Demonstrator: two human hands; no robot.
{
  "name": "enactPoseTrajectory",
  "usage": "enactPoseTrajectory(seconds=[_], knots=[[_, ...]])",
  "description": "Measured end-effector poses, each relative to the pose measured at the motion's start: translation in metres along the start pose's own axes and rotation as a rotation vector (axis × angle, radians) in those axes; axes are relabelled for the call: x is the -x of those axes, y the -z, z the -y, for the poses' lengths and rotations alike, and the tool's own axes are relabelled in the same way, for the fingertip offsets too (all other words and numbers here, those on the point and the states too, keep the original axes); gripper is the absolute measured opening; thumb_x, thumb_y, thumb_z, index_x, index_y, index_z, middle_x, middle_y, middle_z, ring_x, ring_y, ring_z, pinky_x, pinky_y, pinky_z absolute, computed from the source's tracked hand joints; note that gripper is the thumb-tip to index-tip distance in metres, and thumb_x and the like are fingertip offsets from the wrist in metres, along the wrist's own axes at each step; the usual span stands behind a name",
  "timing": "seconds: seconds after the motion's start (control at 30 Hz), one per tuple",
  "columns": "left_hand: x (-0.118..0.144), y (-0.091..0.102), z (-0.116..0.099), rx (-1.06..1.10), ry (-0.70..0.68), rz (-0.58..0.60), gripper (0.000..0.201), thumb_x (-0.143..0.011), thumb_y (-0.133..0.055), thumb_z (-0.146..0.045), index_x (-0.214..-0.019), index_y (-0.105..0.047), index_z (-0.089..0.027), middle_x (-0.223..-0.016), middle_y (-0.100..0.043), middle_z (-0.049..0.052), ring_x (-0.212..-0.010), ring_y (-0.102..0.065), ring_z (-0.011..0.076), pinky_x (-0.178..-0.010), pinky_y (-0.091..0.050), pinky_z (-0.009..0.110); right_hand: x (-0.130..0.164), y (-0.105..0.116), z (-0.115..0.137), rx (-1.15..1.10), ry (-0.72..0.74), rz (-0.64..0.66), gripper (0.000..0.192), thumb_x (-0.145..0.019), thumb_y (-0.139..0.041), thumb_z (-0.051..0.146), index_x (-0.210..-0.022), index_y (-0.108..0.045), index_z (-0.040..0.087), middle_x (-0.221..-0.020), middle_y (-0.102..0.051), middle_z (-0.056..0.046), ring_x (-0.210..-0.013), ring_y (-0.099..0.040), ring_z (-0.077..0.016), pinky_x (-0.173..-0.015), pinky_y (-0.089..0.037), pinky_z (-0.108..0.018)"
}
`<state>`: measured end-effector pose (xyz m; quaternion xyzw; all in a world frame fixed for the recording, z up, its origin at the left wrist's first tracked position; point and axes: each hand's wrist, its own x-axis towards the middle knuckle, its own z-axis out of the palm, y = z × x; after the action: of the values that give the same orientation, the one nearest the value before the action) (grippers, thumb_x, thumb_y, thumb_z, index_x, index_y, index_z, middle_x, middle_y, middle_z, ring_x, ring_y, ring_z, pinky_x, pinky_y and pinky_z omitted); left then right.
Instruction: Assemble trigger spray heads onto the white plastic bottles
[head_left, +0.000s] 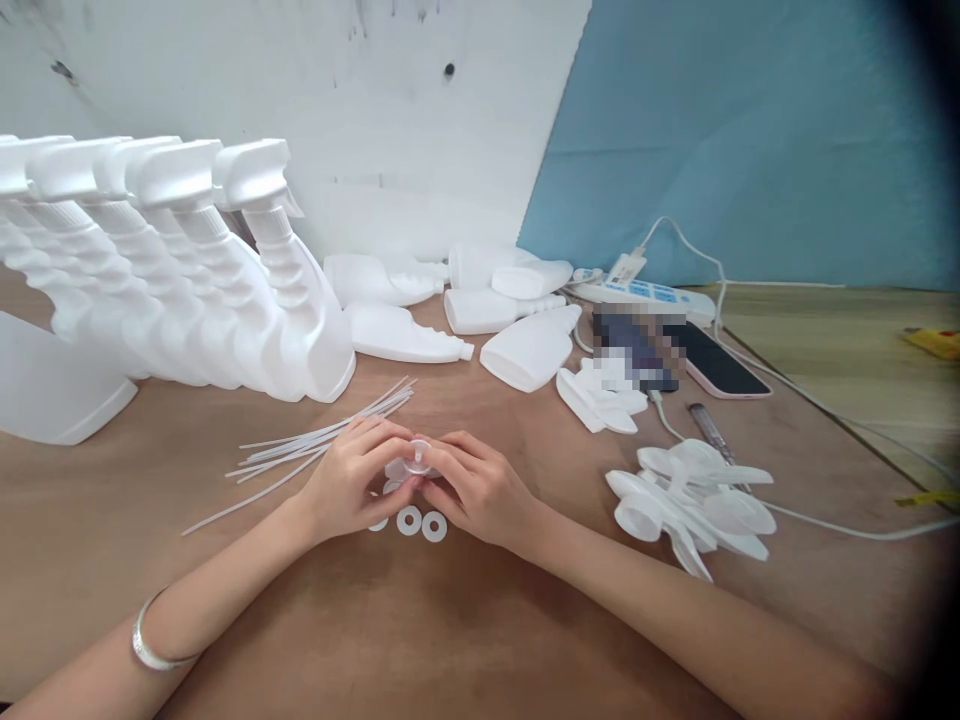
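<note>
At the middle of the table my left hand (358, 472) and my right hand (480, 485) meet fingertip to fingertip. Between them they pinch a small round translucent plastic part (417, 457) with a short stem in its centre; its lower side is hidden by my fingers. Just below lie several flat white washers (409, 521), partly covered by my left hand. A loose bundle of thin white tubes (300, 450) lies at the left, its near ends close to my left hand.
Assembled white spray bottles (292, 300) stand in rows at the left. Empty white bottles (409, 335) lie at the back. On the right are white plastic pieces (690, 500), a screwdriver (711, 430), a phone (720, 360), a power strip (652, 295) and a trailing cable (862, 530).
</note>
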<state>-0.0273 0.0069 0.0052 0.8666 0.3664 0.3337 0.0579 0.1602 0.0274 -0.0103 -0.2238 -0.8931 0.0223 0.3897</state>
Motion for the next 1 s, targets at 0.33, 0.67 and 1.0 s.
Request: enactPoseTrajectory(seconds=[0.33,0.67,1.0], knots=[[0.0003,0.0024,0.005,-0.059,-0.125,-0.04,0.022,-0.074,-0.06,-0.017,-0.095,-0.057,-0.021,-0.09,-0.066,0.004,-0.078,-0.057,0.0156,-0.07,-0.043,0.03,-0.0018,0.0014,-0.0002,0.053,0.07,-0.025,0.014,-0.079,-0.054,0.013,-0.093,-0.055,0.015,-0.095,-0.068,-0.006,-0.074,-0.058,-0.0155,-0.066,-0.052,-0.028],[-0.0044,0.0027,0.0051,-0.074,-0.094,-0.011,0.012,-0.075,-0.058,-0.018,-0.087,-0.06,-0.021,-0.09,-0.067,0.004,-0.078,-0.056,0.0157,-0.07,-0.045,0.03,-0.0006,-0.0003,-0.0025,-0.025,0.021,-0.012,0.021,-0.079,-0.056,0.012,-0.099,-0.053,0.017,-0.096,-0.067,-0.004,-0.075,-0.056,-0.0152,-0.064,-0.05,-0.028],[-0.0006,0.0005,-0.0016,-0.062,-0.007,0.023,0.011,-0.075,-0.057,-0.021,-0.085,-0.053,-0.018,-0.089,-0.064,0.005,-0.078,-0.054,0.0159,-0.07,-0.041,0.031,0.0038,-0.0038,-0.0016,-0.11,-0.032,-0.047,0.026,-0.079,-0.055,0.015,-0.103,-0.045,0.017,-0.088,-0.065,-0.004,-0.074,-0.057,-0.0151,-0.063,-0.05,-0.027]])
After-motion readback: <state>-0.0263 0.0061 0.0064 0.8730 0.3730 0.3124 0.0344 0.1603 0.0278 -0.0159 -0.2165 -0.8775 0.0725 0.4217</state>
